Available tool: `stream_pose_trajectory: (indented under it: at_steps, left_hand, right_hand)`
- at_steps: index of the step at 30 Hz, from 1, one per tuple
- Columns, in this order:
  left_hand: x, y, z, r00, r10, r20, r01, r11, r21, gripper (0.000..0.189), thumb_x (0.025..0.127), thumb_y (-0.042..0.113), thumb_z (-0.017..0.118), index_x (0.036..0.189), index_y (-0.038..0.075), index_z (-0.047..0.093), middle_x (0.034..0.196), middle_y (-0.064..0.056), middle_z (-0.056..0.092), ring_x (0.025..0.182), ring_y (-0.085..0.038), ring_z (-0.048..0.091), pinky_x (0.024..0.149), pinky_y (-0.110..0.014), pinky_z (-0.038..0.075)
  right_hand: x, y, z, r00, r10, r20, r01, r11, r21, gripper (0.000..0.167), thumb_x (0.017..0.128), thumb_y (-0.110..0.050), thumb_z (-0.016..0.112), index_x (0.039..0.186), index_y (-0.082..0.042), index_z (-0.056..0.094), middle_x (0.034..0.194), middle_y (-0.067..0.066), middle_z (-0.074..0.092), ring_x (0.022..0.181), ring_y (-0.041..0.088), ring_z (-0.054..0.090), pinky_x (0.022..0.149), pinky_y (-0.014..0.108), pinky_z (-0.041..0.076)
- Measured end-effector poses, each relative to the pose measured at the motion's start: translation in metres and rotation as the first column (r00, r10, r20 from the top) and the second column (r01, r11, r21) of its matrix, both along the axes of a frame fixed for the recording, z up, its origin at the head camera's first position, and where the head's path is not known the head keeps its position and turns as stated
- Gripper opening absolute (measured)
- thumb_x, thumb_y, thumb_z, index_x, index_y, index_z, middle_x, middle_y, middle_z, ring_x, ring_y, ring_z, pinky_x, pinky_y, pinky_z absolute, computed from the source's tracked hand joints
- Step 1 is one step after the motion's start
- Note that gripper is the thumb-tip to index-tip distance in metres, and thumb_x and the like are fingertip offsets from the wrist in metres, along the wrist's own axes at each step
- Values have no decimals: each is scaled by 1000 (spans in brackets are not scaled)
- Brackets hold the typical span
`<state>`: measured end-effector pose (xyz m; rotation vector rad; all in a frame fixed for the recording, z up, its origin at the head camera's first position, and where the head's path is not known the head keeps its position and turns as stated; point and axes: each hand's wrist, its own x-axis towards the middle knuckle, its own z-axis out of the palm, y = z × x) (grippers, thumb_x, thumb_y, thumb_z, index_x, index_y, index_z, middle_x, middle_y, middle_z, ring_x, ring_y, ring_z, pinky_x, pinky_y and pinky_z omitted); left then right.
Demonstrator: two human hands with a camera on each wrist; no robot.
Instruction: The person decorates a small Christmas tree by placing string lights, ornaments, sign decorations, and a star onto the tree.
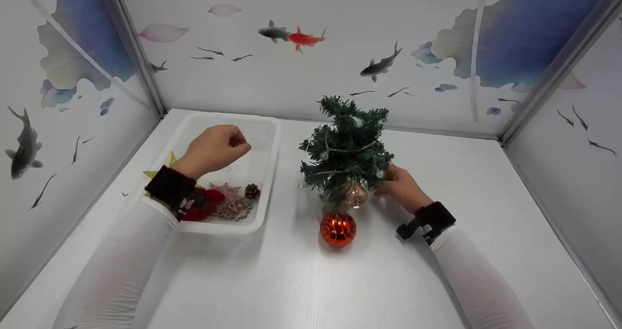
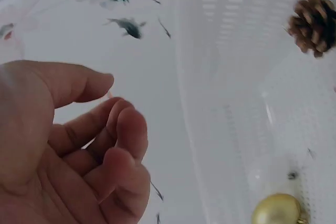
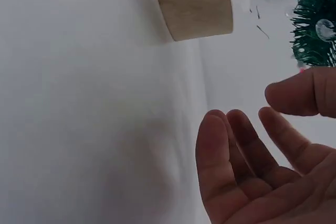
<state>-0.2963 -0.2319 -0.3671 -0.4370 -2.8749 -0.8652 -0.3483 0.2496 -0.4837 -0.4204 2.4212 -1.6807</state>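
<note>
A small artificial Christmas tree (image 1: 345, 149) stands on the table with a light-wood base (image 3: 197, 3). A rose-gold ball ornament (image 1: 356, 196) is low on its front. Just in front, a shiny orange-red ball ornament (image 1: 338, 229) appears; whether it hangs or rests on the table I cannot tell. My right hand (image 1: 402, 189) is at the tree's right side, partly behind its branches. The right wrist view shows its fingers parted and holding nothing. Over the white plastic basket (image 1: 272, 173) hovers my left hand (image 1: 214, 147), fingers loosely curled, thumb apart, nothing visible in them.
Inside the basket lie a pine cone (image 1: 252, 191), a glittery snowflake-shaped ornament (image 1: 227, 193), red soft-looking items (image 1: 209, 202) and a gold ball (image 2: 276, 211). A gold star (image 1: 172, 159) shows behind the left wrist. Printed wall panels enclose the white table (image 1: 311, 290).
</note>
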Motion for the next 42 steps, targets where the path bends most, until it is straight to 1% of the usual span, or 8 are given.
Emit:
stream_pose_trajectory:
  at_steps: [3, 8, 11, 15, 19, 26, 35, 42]
  left_hand:
    - [-6, -13, -9, 996, -41, 75, 48, 995, -87, 27, 108, 25, 68, 119, 3, 77, 108, -14, 75, 94, -31, 68, 89, -53, 55]
    - [-15, -29, -20, 988, -48, 148, 79, 975, -208, 31, 106, 22, 67, 124, -2, 75, 118, -18, 76, 107, -37, 72, 97, -59, 56]
    - [-21, -35, -22, 989, -28, 148, 64, 969, -241, 37, 106, 21, 65, 130, -5, 73, 125, -23, 75, 115, -41, 71, 100, -61, 55]
    - [-32, -37, -23, 996, 17, 84, 10, 952, -306, 43, 105, 17, 62, 139, -8, 68, 132, -29, 69, 116, -44, 69, 96, -63, 57]
    - [-45, -35, -26, 999, 29, 19, -20, 922, -388, 47, 103, 13, 64, 146, -7, 63, 138, -33, 63, 112, -47, 69, 88, -64, 59]
    - [-59, -32, -37, 999, 1, 47, 21, 891, -453, 56, 101, 4, 61, 157, -2, 57, 157, -35, 52, 137, -57, 56, 98, -70, 56]
    - [-63, -31, -48, 997, -38, 73, 71, 846, -529, 52, 99, -4, 61, 150, -2, 65, 147, -32, 64, 133, -54, 61, 102, -69, 56]
    - [-59, -29, -52, 990, -95, 107, 137, 853, -504, 45, 95, 1, 79, 140, -4, 71, 133, -27, 73, 123, -48, 69, 98, -65, 59]
  right_hand:
    - [4, -4, -5, 999, 32, -24, -31, 998, 59, 56, 89, 0, 78, 142, 8, 62, 126, 19, 75, 111, 28, 69, 102, 40, 57]
    - [9, -8, -8, 995, 89, -54, -83, 990, 110, 57, 99, -12, 75, 151, 6, 60, 136, 20, 73, 121, 36, 70, 114, 50, 49]
    - [10, -11, -11, 990, 128, -50, -124, 989, 77, 56, 101, -14, 75, 152, 6, 61, 147, 21, 69, 141, 39, 60, 125, 55, 39]
    - [13, -15, -13, 987, 153, -48, -150, 986, 66, 70, 97, -13, 79, 160, 5, 53, 153, 23, 64, 148, 41, 54, 127, 56, 36]
    - [16, -18, -14, 985, 148, -85, -135, 982, 134, 87, 90, -12, 79, 166, 6, 43, 155, 26, 61, 144, 41, 57, 122, 54, 41]
    - [19, -20, -15, 985, 158, -71, -144, 974, 173, 71, 89, -4, 73, 155, 12, 52, 131, 29, 72, 87, 28, 72, 76, 38, 59]
    - [18, -21, -13, 979, 175, -102, -145, 957, 251, 71, 86, -2, 72, 153, 12, 54, 138, 32, 69, 121, 44, 70, 89, 44, 60]
    - [17, -20, -16, 980, 173, -93, -146, 959, 244, 70, 88, -1, 68, 155, 11, 53, 141, 30, 68, 126, 45, 68, 94, 43, 58]
